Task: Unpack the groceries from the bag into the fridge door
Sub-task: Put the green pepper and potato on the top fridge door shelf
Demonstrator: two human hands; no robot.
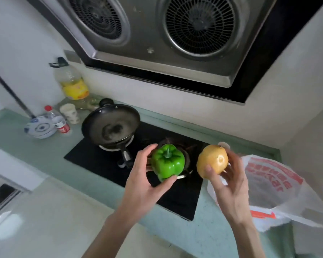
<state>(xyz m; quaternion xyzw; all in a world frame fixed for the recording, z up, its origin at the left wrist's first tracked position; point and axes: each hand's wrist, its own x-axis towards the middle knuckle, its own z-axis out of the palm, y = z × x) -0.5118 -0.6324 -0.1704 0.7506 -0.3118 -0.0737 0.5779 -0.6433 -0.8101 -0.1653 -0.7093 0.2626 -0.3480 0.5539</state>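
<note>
Hands are raised side by side above the hob (93,155): the left hand (144,175) curls thumb and fingers round a green pepper (167,161), the right hand (229,185) grips a yellow onion (213,161). Behind the right hand a white plastic bag (280,189) lies at the right edge of the pale green worktop (13,138). A black pan (110,125) sits on the hob beneath the extractor hood (166,40), with bottles, a cup and a bowl towards the left corner.

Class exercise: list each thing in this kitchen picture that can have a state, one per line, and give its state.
left hand: grips the green pepper
green pepper: held above the stove, stem up
right hand: grips the yellow onion
yellow onion: held in the air
plastic bag: lying slumped on the counter
wok: on the stove, uncovered
oil bottle: upright, partly full
small bottle: upright, red cap on
</note>
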